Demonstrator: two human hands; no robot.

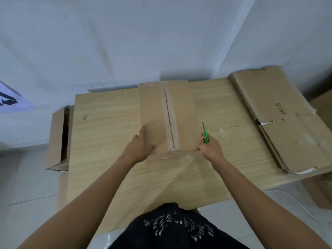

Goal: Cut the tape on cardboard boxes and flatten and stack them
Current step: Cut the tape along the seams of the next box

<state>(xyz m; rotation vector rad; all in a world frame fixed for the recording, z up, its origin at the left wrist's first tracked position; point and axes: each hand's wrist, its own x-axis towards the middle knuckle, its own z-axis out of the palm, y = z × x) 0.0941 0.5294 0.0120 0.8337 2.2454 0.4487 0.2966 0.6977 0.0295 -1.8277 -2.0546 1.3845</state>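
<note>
The left hand (pixel 142 143) lies with straight fingers flat on the near left edge of the cardboard box (pixel 154 108). The right hand (pixel 211 148) is curled round a green-handled cutter (pixel 206 134) at the box's near right corner, its thin blade pointing away. The box is matte brown and rests mid-worktop (pixel 107 133) on pale wood grain, with glossy clear tape (pixel 170 112) along its centre seam; farther right lies a stack of flattened boxes (pixel 291 133), the top one printed PICO.
</note>
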